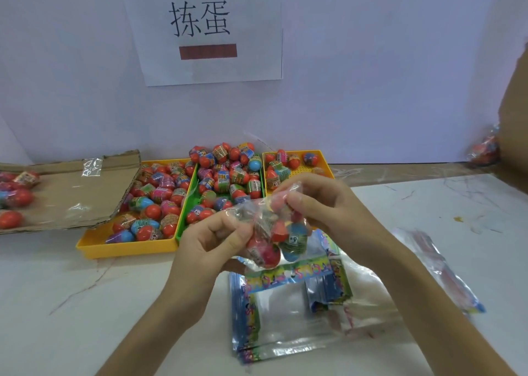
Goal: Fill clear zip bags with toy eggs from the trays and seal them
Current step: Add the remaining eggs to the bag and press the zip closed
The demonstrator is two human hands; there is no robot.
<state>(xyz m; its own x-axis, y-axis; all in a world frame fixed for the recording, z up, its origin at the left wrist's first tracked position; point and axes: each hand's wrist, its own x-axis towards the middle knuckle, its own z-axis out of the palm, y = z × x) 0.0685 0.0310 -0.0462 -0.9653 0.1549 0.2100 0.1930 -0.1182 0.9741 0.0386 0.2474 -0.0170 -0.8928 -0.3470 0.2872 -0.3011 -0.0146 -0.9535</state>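
- The table (85,304) carries the trays (125,250) heaped with toy eggs (225,175), well behind the hands. An egg slipping from the bag could roll away across the top or get lost among the loose ones.
- The stack of empty bags (291,318) lies flat directly beneath the held load, so a drop would likely scatter it.
- The zip bag (274,232), with several eggs inside, hangs in the air between both hands.
- The left hand (208,244) pinches its upper left edge and the right hand (323,201) its upper right, close together. Whether the zip is closed cannot be told. An egg crowding the mouth would probably leave a gap.
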